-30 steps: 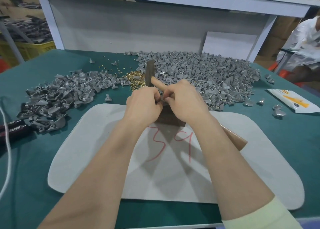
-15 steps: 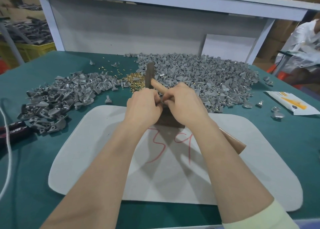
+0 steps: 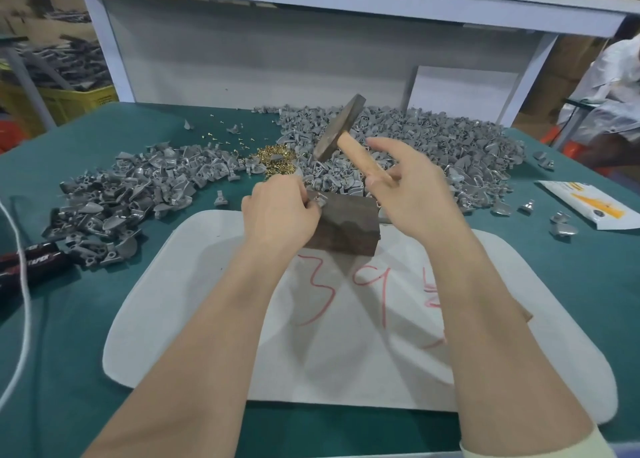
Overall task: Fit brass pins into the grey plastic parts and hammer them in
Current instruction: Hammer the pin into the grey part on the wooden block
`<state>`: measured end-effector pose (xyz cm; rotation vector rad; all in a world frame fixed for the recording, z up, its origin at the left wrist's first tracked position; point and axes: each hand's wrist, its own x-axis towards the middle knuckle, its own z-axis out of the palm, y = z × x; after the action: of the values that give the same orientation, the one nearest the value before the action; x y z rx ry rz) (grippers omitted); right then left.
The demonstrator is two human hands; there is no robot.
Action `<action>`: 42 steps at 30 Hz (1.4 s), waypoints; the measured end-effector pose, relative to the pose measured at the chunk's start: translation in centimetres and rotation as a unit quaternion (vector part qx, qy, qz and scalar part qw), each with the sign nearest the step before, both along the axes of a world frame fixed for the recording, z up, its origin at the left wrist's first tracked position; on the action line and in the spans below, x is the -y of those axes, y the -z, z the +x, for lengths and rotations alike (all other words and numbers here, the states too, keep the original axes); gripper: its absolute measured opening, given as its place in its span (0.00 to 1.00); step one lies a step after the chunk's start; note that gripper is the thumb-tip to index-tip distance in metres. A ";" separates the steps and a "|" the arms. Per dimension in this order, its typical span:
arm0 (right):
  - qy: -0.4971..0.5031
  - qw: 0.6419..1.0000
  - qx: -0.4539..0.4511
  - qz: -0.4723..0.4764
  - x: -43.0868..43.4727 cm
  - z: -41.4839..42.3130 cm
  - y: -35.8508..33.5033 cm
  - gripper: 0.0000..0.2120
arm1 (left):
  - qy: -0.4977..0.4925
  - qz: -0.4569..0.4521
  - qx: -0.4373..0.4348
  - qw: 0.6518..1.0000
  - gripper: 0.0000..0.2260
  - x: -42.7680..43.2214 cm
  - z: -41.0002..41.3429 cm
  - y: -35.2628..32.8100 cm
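Observation:
My left hand [image 3: 278, 213] pinches a small grey plastic part [image 3: 320, 201] against the top left corner of a dark wooden block [image 3: 346, 227]. My right hand [image 3: 414, 194] grips the wooden handle of a hammer [image 3: 341, 133], whose dark head is raised above and behind the block, the forefinger stretched out. A heap of brass pins [image 3: 275, 156] lies just behind the left hand. Whether a pin sits in the held part is too small to tell.
Grey parts lie in a pile at the left [image 3: 131, 197] and a larger pile at the back right [image 3: 433, 149]. A white pad [image 3: 346, 336] with red writing carries the block on the green table. A black tool [image 3: 31, 260], a white cord and a white packet [image 3: 588, 208] lie at the sides.
My hands were together at the block. Now the right hand has drawn apart to the right and lifted the hammer head up, while the left hand stays on the part.

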<state>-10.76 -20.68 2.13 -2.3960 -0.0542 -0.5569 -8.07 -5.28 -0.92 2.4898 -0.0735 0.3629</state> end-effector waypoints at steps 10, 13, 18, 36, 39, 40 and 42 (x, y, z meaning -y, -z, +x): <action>0.014 0.995 -0.040 -0.088 -2.2 0.9 1.8 0.08 | 0.045 -0.021 -0.030 0.998 0.04 0.4 -0.2 -0.3; 0.014 0.995 -0.036 -0.092 -2.4 1.1 1.8 0.06 | 0.053 -0.023 -0.029 0.998 0.05 0.3 -0.2 -0.4; 0.011 0.991 -0.034 -0.126 -2.8 1.2 1.8 0.06 | 0.063 -0.026 -0.029 0.997 0.03 0.2 -0.2 -0.3; 0.008 0.979 -0.065 -0.195 -3.1 2.5 2.1 0.12 | 0.083 -0.006 -0.001 0.997 0.06 0.4 -0.2 -0.3; 0.013 0.978 -0.066 -0.196 -3.2 2.5 2.2 0.13 | 0.080 -0.006 -0.002 0.997 0.05 0.5 -0.3 -0.3; 0.015 0.978 -0.065 -0.195 -3.3 2.4 2.2 0.13 | 0.079 -0.006 -0.002 0.997 0.04 0.5 -0.3 -0.3; 0.015 0.979 -0.059 -0.196 -3.4 2.3 2.3 0.15 | 0.077 -0.005 -0.002 0.997 0.04 0.5 -0.3 -0.3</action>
<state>-8.50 -17.24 -0.15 -2.8146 -0.0832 -0.4470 -8.33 -5.77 -0.66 2.4565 -0.2596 0.2932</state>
